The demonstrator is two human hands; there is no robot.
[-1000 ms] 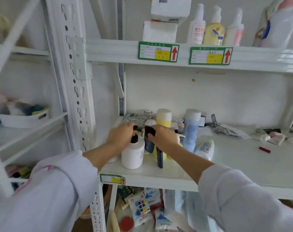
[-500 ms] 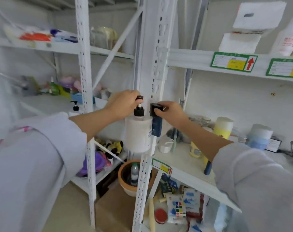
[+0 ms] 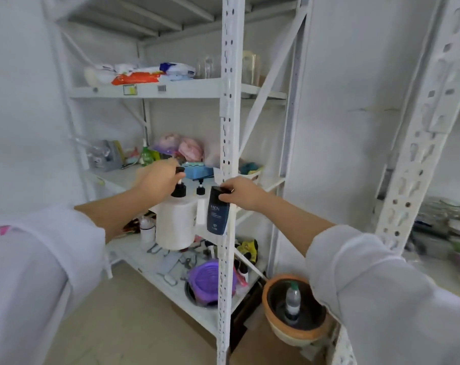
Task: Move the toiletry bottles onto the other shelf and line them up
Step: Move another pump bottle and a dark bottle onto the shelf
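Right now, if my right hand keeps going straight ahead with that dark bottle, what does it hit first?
Probably the white shelf upright. The right hand holds the dark bottle right against it in this view, though depth is unclear.

You're wearing a loose white long-sleeved top, and both sleeves are bunching up partway so your forearms are showing bare down to your left hand [image 3: 155, 180] and right hand [image 3: 243, 193]. There's a little pink marking peeking out on each sleeve, too blurry to read, and your hands are going bare.
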